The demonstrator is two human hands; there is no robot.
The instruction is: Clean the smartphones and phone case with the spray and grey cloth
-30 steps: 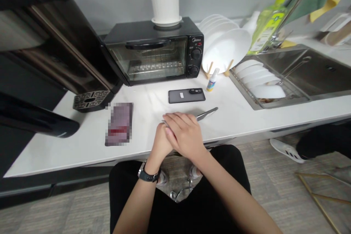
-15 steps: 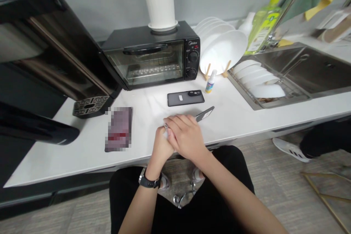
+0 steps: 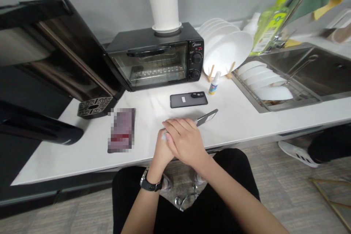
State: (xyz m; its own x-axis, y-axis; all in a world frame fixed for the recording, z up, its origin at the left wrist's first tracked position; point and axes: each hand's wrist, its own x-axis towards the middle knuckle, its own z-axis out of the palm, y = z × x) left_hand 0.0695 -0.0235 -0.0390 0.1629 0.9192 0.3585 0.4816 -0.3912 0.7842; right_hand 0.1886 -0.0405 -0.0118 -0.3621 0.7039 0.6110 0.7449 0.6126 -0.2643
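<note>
Both hands are together over the front of the counter. My left hand (image 3: 162, 150), with a black-strapped watch on its wrist, is closed underneath and mostly hidden. It grips a slim dark smartphone (image 3: 207, 117), whose far end sticks out to the right and shows a pale patch. Over it lies my right hand (image 3: 186, 139), its fingers pressed together across the phone. A small pale piece (image 3: 164, 135) shows by the right thumb; its kind is unclear. Just beyond lies a grey phone or case (image 3: 189, 99) with a white label, beside a small white spray bottle (image 3: 214, 83).
A blurred-out dark flat item (image 3: 122, 130) lies at left, near a black drinks machine (image 3: 94, 106). Behind stand a toaster oven (image 3: 156, 65), a white cup (image 3: 163, 2) and racked plates (image 3: 227, 53). Bowls (image 3: 260, 80) sit by the sink (image 3: 326, 69). Another person's shoe (image 3: 297, 153) shows at right.
The view has shifted slightly, so everything sits a little further right and lower. My right hand has moved slightly over the left; both stay closed together around the phone.
</note>
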